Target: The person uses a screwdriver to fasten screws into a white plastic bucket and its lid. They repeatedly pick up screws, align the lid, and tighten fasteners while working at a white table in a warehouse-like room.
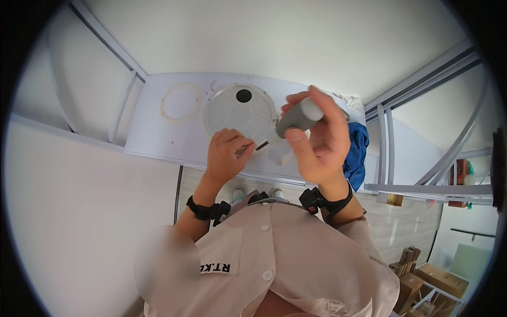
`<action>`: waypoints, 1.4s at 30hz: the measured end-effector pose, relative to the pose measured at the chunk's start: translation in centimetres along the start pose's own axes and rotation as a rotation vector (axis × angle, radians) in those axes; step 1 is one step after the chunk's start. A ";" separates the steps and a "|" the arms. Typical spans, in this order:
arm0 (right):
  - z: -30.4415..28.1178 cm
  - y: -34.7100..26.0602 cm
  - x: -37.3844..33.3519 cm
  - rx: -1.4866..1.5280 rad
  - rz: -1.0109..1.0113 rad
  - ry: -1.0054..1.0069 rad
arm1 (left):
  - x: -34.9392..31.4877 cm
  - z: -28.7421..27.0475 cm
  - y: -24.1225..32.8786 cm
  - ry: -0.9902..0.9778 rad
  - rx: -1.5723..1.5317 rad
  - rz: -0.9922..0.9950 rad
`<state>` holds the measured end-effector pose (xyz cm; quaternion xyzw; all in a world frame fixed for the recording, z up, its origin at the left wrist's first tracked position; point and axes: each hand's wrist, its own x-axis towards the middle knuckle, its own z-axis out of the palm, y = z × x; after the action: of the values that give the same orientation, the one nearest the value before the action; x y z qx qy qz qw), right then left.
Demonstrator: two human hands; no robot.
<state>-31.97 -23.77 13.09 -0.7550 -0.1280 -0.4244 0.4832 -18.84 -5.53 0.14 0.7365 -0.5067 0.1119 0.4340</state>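
Note:
My right hand (330, 145) is wrapped round the thick grey handle of a screwdriver (292, 120), which has a pale rounded end. Its thin dark tip points down and left, toward my left fingers. My left hand (224, 153) is closed in a pinch at the near edge of a round silver metal plate (227, 113); what it pinches is too small to make out. On the far part of the plate sits a black disc (243, 95). Both hands are over the white table (153, 134).
A pale thin ring (163, 105) lies left of the plate. Blue cloth (358, 153) hangs over the table's right edge, near crumpled white material (353, 100). Metal frame bars (385, 142) stand on the right. Cardboard boxes (441, 279) are on the lower right.

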 end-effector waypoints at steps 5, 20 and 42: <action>-1.8 -0.1 -2.0 0.258 0.177 0.145 | 1.0 -0.2 2.0 -0.013 0.014 -0.039; -11.3 2.0 -10.6 -0.099 0.528 0.054 | 0.9 13.2 5.4 -0.497 -0.114 -0.012; -19.4 3.6 -13.7 0.041 0.601 0.053 | -0.3 21.6 6.1 -0.109 0.244 0.208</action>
<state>-48.18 -38.83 3.76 -0.7378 0.1053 -0.2794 0.6054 -30.04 -22.31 -9.76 0.7324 -0.5854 0.1768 0.2993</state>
